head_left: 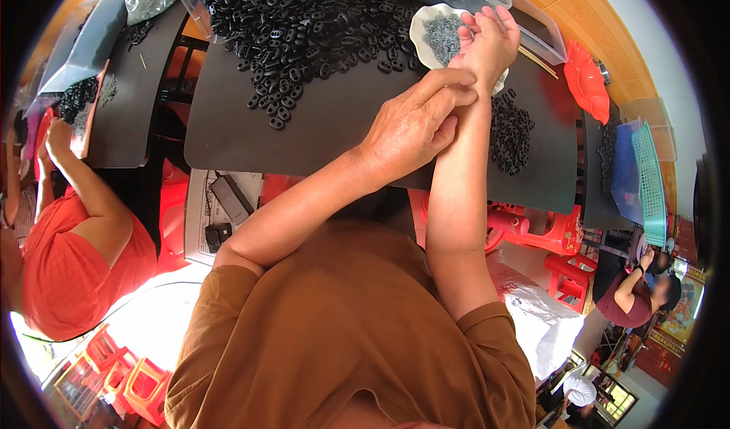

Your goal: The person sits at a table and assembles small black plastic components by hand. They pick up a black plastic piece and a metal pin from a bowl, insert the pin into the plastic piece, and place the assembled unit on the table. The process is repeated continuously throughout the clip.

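Observation:
My left hand (pixel 414 125) reaches across my body, its bent fingers pressed on the inner side of my right wrist (pixel 475 87). Palm up, my right hand (pixel 490 43) is open with loosely curled fingers and nothing visible in it. It hangs over the right part of a white scalloped bowl (pixel 418 37), hiding some of it. Small grey pieces (pixel 443 37) lie in the bowl. A large heap of black oval pieces with holes (pixel 304 26) spreads over the dark table (pixel 319 136) to the left. A smaller pile of black pieces (pixel 512 136) lies right of my right forearm.
A clear plastic bin (pixel 532 30) stands at the far edge beside a thin stick (pixel 538 63). At the right are a red scalloped dish (pixel 585 83) and a turquoise basket (pixel 650 178). A person in red (pixel 91 254) works at another table on the left. Red stools (pixel 570 277) stand nearby.

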`<state>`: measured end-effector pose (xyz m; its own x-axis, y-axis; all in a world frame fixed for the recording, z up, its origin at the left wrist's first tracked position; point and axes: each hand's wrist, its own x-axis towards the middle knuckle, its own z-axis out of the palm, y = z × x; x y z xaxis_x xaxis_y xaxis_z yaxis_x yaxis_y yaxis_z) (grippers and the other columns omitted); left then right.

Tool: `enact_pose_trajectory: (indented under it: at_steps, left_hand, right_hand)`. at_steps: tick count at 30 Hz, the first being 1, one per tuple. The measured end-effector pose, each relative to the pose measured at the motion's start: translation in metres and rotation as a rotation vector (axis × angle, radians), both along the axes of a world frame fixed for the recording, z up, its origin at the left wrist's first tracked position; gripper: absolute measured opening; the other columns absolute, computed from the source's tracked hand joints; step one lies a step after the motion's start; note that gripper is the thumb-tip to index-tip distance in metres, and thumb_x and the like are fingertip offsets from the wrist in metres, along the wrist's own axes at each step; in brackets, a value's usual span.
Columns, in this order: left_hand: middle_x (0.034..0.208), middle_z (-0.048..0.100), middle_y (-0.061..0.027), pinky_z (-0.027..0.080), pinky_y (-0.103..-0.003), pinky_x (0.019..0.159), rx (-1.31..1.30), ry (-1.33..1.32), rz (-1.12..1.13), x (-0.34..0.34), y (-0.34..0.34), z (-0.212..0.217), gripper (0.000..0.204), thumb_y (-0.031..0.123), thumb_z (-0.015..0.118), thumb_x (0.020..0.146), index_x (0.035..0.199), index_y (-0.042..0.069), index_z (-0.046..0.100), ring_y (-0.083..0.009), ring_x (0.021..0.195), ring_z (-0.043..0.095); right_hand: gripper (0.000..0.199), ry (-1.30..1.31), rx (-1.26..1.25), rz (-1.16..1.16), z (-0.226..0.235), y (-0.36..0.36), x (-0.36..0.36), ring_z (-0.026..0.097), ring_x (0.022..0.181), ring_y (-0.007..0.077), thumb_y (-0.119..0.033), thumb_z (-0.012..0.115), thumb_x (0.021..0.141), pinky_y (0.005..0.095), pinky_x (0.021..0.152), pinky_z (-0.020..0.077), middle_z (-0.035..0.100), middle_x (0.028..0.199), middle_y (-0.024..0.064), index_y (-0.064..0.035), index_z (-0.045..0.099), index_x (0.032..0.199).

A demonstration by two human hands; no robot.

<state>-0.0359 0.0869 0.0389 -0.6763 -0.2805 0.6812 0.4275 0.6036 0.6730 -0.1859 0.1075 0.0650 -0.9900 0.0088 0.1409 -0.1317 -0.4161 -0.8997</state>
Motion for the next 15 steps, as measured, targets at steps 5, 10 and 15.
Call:
enact_pose_trajectory:
  at_steps: [5, 10, 15]
  left_hand:
    - [0.112, 0.063, -0.0026, 0.054, -0.033, 0.069, -0.059, 0.033, -0.071, 0.003, 0.003, -0.009, 0.031, -0.007, 0.069, 0.072, 0.099, 0.01, 0.066, -0.0223, 0.087, 0.065]
    - [0.121, 0.059, -0.0071, 0.052, -0.036, 0.086, -0.058, -0.014, -0.043, 0.001, -0.002, -0.001, 0.046, -0.008, 0.066, 0.072, 0.114, 0.009, 0.062, -0.0287, 0.103, 0.061]
    - [0.137, 0.049, -0.0163, 0.046, -0.04, 0.101, -0.108, -0.019, -0.042, 0.0, -0.008, 0.007, 0.066, -0.008, 0.065, 0.072, 0.135, 0.006, 0.049, -0.0373, 0.12, 0.053]
  right_hand:
    - [0.04, 0.017, -0.051, 0.002, -0.005, 0.004, -0.003, 0.063, 0.071, 0.0164, 0.005, 0.056, 0.081, 0.0285, 0.06, 0.0487, 0.054, 0.114, 0.0106, -0.0025, 0.05, 0.12]
    - [0.043, -0.071, -0.08, 0.068, -0.01, 0.005, -0.006, 0.063, 0.078, 0.018, 0.004, 0.058, 0.083, 0.0301, 0.065, 0.0499, 0.057, 0.111, 0.0104, -0.0049, 0.048, 0.124]
    - [0.044, -0.098, -0.089, 0.109, -0.01, 0.004, -0.004, 0.064, 0.08, 0.0194, 0.003, 0.06, 0.084, 0.0306, 0.066, 0.0507, 0.06, 0.11, 0.011, -0.0062, 0.047, 0.125]
